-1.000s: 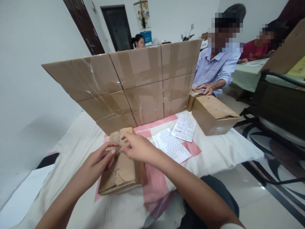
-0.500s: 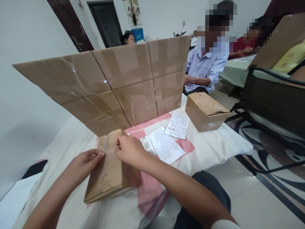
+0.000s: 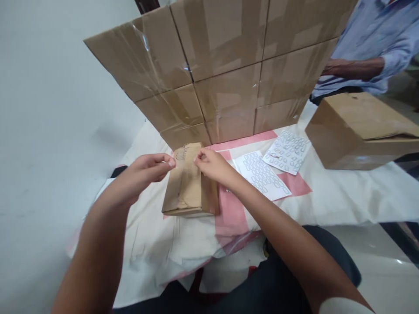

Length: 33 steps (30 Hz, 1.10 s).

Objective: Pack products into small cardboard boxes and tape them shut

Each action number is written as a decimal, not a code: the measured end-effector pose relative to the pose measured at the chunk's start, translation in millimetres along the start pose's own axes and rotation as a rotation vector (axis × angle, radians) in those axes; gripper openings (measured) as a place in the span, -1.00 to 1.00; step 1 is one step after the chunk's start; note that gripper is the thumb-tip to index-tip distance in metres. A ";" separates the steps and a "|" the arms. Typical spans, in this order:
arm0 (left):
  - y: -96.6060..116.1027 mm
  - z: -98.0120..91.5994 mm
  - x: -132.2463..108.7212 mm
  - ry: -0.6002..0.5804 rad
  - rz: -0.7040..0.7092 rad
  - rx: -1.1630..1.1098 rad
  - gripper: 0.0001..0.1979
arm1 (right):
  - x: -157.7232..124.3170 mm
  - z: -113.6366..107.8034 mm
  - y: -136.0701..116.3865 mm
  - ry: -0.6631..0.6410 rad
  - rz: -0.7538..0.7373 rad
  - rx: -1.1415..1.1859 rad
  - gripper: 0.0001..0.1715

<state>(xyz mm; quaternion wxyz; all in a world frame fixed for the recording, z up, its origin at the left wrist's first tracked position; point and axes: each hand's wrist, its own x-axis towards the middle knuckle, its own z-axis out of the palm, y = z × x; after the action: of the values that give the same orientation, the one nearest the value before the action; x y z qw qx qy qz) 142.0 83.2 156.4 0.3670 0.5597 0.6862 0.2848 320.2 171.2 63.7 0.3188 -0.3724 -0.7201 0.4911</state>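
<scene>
A brown cardboard box (image 3: 188, 185) lies on the cloth before me, with dark markings near the far end of its top. My left hand (image 3: 147, 170) is closed, thumb and forefinger pinched together, at the box's upper left edge. My right hand (image 3: 214, 165) is also pinched, over the right edge of the top, a short gap from the left one. Whatever is between the fingers of either hand is too small or hidden to make out. To the right of the box are a printed white sheet (image 3: 257, 172) and a second printed sheet (image 3: 288, 150) with small outlined shapes.
A large taped cardboard panel (image 3: 229, 93) stands upright behind the box. At the right sits another closed cardboard box (image 3: 343, 135). A person in a light blue shirt (image 3: 369, 39) is beyond it. The pink and white cloth (image 3: 232, 218) covers the surface.
My view has tilted down and turned left, so the box and panel appear higher and farther right. My left hand has come off the box top to its edge; both hands stay pinched.
</scene>
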 end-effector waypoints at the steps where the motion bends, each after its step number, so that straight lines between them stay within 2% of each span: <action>1: -3.2 2.1 3.3 -0.041 -0.008 0.004 -0.64 | 1.2 -0.8 -0.5 -0.036 0.027 0.080 -0.76; 3: -11.7 5.1 10.6 -0.072 -0.039 0.030 -0.63 | 2.9 -2.6 -1.5 -0.095 0.079 0.208 -0.61; 6: -23.8 4.7 17.8 -0.050 -0.080 0.074 -0.63 | 1.9 -4.5 -3.1 -0.095 0.100 0.231 -0.54; 11: -26.8 2.1 16.5 -0.043 -0.100 0.160 -0.66 | -5.7 -1.8 -7.7 -0.002 0.049 0.068 -0.64; 16: -21.6 7.6 22.2 -0.048 -0.115 0.338 -0.65 | -6.7 8.5 -10.8 0.185 0.075 -0.238 -0.56; 18: -24.3 8.3 26.8 -0.044 -0.112 0.426 -0.64 | -6.0 11.8 -10.5 0.204 0.095 -0.330 -0.58; 21: -33.1 7.2 31.2 0.084 -0.089 0.529 -0.56 | -5.9 13.2 -7.3 0.179 0.097 -0.360 -0.64; 23: -40.7 7.0 31.9 0.135 -0.110 0.483 -0.42 | -6.3 12.9 -3.5 0.167 0.059 -0.341 -0.70; 25: -49.0 8.4 32.2 0.068 -0.142 0.305 -0.36 | -6.3 12.5 0.3 0.158 0.006 -0.304 -0.74; 28: -62.0 10.3 35.2 -0.055 -0.156 0.065 -0.43 | -6.8 9.4 4.2 0.094 -0.024 -0.193 -0.78; 31: -73.3 4.2 41.6 -0.066 -0.170 0.030 -0.48 | -14.4 -6.1 9.4 -0.014 0.015 -0.052 -0.86; 33: -77.6 -4.2 43.3 -0.065 -0.165 0.035 -0.55 | -27.0 -26.5 17.5 0.019 0.049 -0.051 -0.91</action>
<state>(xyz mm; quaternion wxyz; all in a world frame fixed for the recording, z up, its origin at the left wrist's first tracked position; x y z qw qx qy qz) 90.6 109.2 88.5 0.4015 0.5166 0.7225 0.2235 360.0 164.9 53.0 0.3039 -0.4026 -0.7198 0.4769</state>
